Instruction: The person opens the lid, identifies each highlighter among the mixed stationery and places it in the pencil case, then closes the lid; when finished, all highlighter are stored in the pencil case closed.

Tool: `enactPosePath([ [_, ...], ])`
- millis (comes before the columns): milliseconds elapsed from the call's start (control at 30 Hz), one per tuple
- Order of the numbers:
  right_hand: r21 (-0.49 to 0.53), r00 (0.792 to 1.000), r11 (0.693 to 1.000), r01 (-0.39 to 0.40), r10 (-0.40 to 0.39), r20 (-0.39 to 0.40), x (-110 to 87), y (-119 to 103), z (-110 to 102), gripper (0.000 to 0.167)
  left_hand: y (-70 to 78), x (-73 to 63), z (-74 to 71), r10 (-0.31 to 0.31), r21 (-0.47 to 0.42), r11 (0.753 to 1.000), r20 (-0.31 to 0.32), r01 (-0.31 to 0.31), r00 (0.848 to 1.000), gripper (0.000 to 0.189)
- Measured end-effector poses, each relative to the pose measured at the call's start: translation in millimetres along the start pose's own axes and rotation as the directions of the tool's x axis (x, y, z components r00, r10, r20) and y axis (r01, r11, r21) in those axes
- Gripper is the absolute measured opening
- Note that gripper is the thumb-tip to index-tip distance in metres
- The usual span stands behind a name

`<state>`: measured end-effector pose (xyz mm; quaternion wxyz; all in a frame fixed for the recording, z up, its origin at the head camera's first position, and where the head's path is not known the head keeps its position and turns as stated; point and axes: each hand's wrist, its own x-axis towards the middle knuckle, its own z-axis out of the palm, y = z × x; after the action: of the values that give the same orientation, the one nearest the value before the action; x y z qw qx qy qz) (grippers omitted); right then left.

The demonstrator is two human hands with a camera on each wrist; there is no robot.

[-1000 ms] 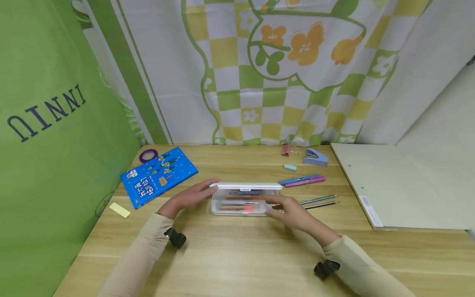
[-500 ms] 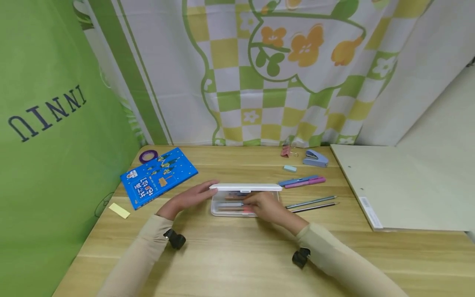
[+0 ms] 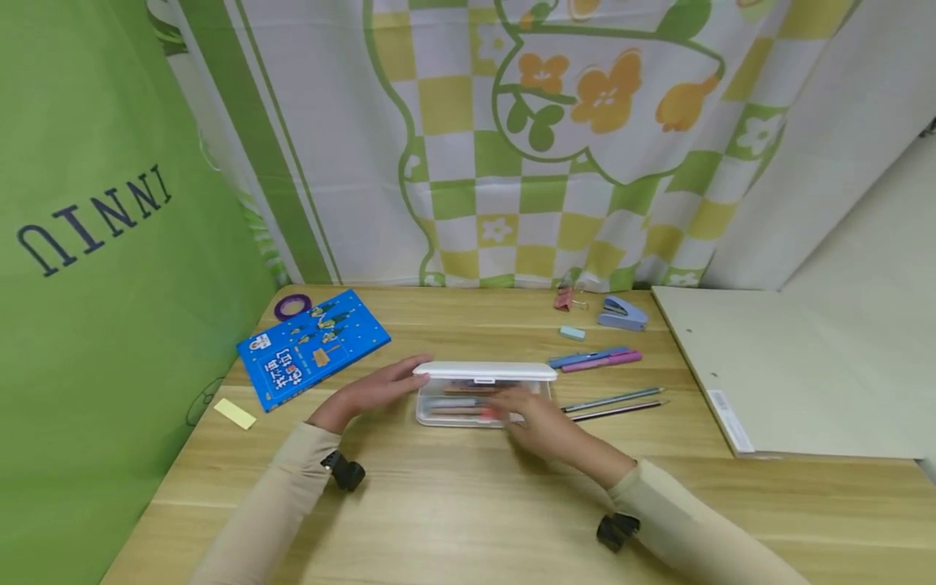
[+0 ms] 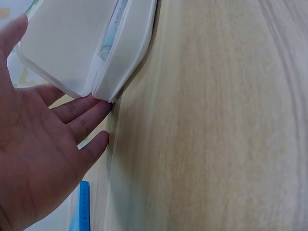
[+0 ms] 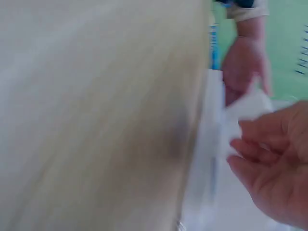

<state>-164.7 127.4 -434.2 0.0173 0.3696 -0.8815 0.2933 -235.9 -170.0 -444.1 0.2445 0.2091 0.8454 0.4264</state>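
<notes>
A white pencil case (image 3: 483, 371) stands with its lid raised, holding several pens and pencils. My left hand (image 3: 373, 388) is at its left end. In the left wrist view, that hand's fingertips (image 4: 94, 113) touch the corner by the hinge, fingers fairly straight, and the thumb stands apart beside the lid. My right hand (image 3: 539, 424) reaches over the right part of the case, hiding some of the contents. The right wrist view, blurred, shows its fingers (image 5: 252, 171) loosely bent with nothing between them.
Two pencils (image 3: 614, 405), blue and pink pens (image 3: 601, 358), an eraser (image 3: 572, 332), a stapler (image 3: 621, 313) and a binder clip (image 3: 563, 298) lie to the right. At left are a blue book (image 3: 314, 349), purple tape (image 3: 292, 306) and yellow sticky notes (image 3: 235, 413). A large board (image 3: 790, 374) lies far right.
My right hand moves left into the case, then draws back slightly to the right, its fingers spreading from a closer grasp. The left hand stays at the case's left end.
</notes>
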Motion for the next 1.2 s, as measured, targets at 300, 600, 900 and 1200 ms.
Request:
enactPosePath([
  [300, 0.448, 0.998, 0.892, -0.060, 0.060, 0.013, -33.9, 19, -73, 0.028, 1.1, -2.6, 0.3, -0.004, 0.074, 0.997, 0.002, 0.004, 1.000, 0.068],
  [600, 0.436, 0.966, 0.865, -0.251, 0.193, 0.172, -19.7, 57, -66, 0.065, 0.4, -2.8, 3.5, 0.043, 0.140, 0.989, 0.007, -0.044, 0.999, 0.086],
  [900, 0.150, 0.955, 0.959, -0.241, 0.207, 0.214, -13.9, 62, -50, 0.069, -2.2, -2.8, 6.3, 0.085, 0.197, 0.977, 0.005, -0.084, 0.996, 0.087],
  [1200, 0.016, 0.967, 0.985, -0.171, 0.165, 0.193, -15.5, 54, -44, 0.060, -2.1, -4.1, 9.3, 0.085, 0.229, 0.970, -0.021, -0.078, 0.996, 0.087],
])
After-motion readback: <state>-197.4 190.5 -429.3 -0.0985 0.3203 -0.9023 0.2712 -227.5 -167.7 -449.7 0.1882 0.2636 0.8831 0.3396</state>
